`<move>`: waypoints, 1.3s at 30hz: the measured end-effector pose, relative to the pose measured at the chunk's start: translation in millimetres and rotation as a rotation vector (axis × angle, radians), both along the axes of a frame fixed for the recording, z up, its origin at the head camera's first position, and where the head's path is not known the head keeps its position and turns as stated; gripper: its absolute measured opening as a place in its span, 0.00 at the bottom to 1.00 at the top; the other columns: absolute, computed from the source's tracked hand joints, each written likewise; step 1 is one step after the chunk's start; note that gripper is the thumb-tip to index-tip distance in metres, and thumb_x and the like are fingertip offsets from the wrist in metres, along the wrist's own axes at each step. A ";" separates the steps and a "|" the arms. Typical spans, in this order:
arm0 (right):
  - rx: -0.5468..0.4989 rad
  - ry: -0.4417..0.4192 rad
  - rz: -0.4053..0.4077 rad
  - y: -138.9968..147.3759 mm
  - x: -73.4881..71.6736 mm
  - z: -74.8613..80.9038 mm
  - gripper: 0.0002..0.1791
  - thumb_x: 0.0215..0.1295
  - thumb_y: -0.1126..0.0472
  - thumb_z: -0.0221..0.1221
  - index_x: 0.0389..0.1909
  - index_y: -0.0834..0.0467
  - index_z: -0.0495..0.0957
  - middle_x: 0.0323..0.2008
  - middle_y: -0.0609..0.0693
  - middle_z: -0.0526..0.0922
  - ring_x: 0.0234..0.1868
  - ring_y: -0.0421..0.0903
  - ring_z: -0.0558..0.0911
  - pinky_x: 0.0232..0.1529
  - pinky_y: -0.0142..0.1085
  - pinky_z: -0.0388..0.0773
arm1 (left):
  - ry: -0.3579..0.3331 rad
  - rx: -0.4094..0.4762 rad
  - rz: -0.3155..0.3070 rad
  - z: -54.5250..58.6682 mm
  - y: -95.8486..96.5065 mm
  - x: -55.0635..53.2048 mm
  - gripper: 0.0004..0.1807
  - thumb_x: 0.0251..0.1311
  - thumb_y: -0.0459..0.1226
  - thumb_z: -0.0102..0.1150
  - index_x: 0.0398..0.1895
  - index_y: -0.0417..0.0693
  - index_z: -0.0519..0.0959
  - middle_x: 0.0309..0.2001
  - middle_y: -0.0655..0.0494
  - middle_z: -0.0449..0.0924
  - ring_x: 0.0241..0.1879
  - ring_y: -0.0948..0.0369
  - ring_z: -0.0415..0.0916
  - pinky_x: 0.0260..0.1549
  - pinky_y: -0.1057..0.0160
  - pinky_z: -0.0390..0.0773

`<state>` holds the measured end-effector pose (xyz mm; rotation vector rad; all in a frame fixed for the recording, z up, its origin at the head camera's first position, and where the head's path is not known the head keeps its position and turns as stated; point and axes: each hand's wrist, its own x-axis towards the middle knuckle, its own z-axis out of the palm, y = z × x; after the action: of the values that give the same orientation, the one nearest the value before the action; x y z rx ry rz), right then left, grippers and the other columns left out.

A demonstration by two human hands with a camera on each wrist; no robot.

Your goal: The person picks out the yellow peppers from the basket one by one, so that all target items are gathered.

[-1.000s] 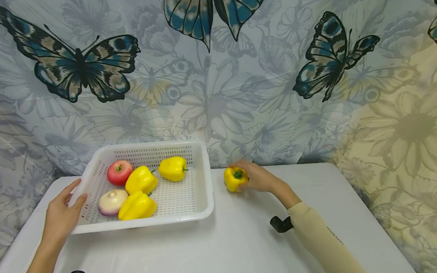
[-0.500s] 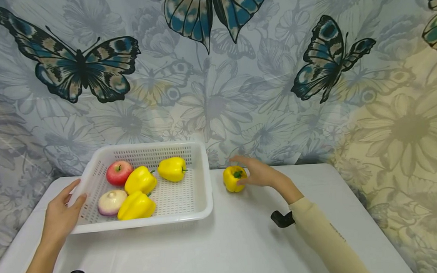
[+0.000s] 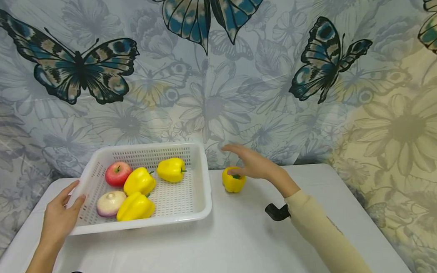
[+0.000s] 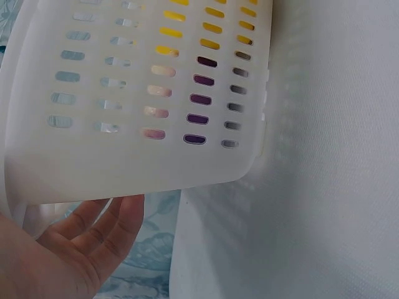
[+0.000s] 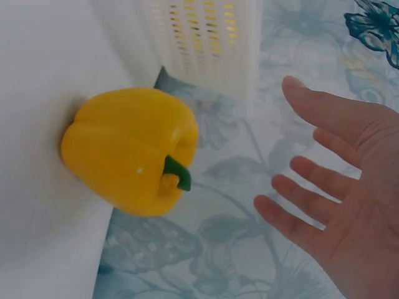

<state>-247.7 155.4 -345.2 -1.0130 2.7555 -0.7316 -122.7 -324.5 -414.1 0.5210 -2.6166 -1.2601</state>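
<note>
A white perforated plastic basket (image 3: 186,218) stands on the table's left half. My left hand (image 3: 59,215) holds its left rim, thumb over the edge; in the left wrist view the fingers (image 4: 115,233) reach behind the basket wall and the thumb is hidden. Inside lie a red apple (image 3: 118,174), an onion (image 3: 111,203) and three yellow bell peppers (image 3: 139,181). Right of the basket, another yellow bell pepper (image 5: 131,149) sits on the table, its green stem toward my right hand (image 3: 252,163). That hand hovers over it with spread fingers, holding nothing; the right wrist view shows a gap between them.
A white cloth covers the table (image 3: 210,254). Behind it hangs a backdrop (image 3: 216,99) with printed butterflies and flowers, close to the table's far edge. Black camera mounts (image 3: 277,212) sit on both wrists.
My right hand has let go of the yellow bell pepper and risen up off it, fingers spreading. The pepper stays on the table. My left hand keeps its place on the basket.
</note>
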 end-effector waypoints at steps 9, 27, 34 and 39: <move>-0.053 0.066 0.012 -22.4 0.6 9.5 0.41 0.63 0.55 0.66 0.74 0.56 0.58 0.72 0.52 0.63 0.67 0.54 0.68 0.65 0.48 0.66 | -0.015 -0.002 0.011 -0.9 0.7 0.8 0.32 0.73 0.43 0.45 0.77 0.46 0.53 0.66 0.20 0.57 0.63 0.26 0.56 0.55 0.29 0.58; -0.212 -0.008 0.019 -87.7 -8.3 6.8 0.43 0.62 0.57 0.67 0.74 0.59 0.56 0.72 0.55 0.62 0.65 0.53 0.70 0.60 0.45 0.72 | 0.017 -0.018 -0.002 -2.2 -1.4 0.8 0.32 0.73 0.42 0.46 0.76 0.44 0.55 0.63 0.19 0.59 0.62 0.25 0.58 0.54 0.28 0.59; -0.213 -0.094 -0.035 -111.9 -5.6 2.4 0.44 0.62 0.57 0.67 0.75 0.58 0.55 0.73 0.53 0.61 0.67 0.52 0.69 0.57 0.43 0.74 | 0.031 -0.009 0.002 -2.8 -0.5 1.7 0.31 0.73 0.42 0.46 0.76 0.44 0.55 0.62 0.19 0.61 0.61 0.27 0.61 0.52 0.31 0.62; -0.253 -0.177 -0.111 -120.9 -9.1 -5.0 0.44 0.62 0.56 0.66 0.75 0.56 0.54 0.72 0.54 0.62 0.66 0.52 0.70 0.58 0.45 0.73 | 0.036 -0.007 0.004 -2.4 -0.1 0.7 0.31 0.73 0.42 0.47 0.75 0.44 0.56 0.63 0.19 0.61 0.62 0.27 0.59 0.54 0.30 0.60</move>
<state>-256.9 34.5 -350.2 -0.7936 2.6295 -1.1514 -122.0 -324.6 -416.6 0.4981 -2.5882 -1.2473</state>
